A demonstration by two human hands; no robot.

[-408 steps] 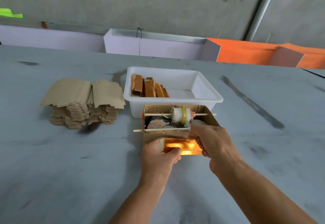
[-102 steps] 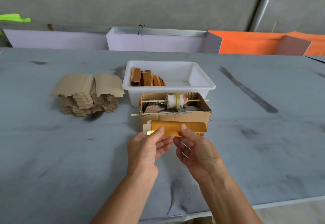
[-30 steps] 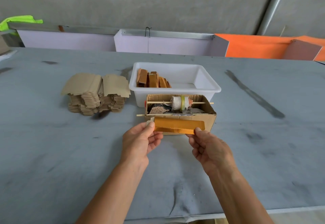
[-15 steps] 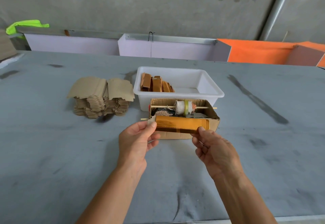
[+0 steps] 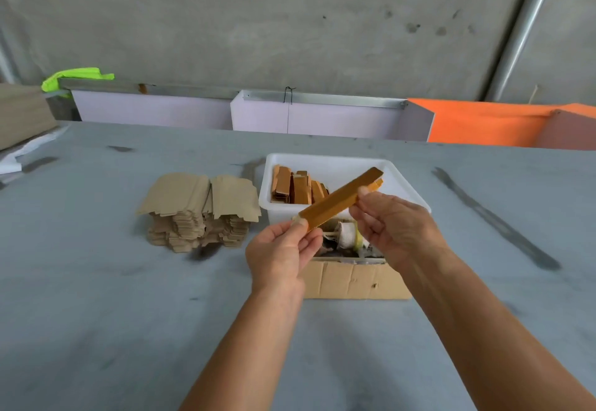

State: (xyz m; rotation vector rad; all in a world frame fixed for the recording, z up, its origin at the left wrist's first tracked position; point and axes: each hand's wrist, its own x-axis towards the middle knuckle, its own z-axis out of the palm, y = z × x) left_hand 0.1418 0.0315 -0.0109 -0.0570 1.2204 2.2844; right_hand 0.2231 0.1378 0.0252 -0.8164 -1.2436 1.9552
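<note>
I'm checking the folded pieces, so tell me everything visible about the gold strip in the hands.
The gold strip is a long, narrow, flattened piece of shiny gold-orange card with a pale edge at its lower end. It is held in the air, tilted up to the right, over the cardboard box and the white tub. The left hand pinches its lower end; the right hand pinches near the upper end.

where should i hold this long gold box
By its two ends, one hand from each side: the gold box is long, thin and flat, tilted up to the right, so a mid grip could bend it. The left hand pinches the lower end, the right hand pinches near the upper end.
</note>
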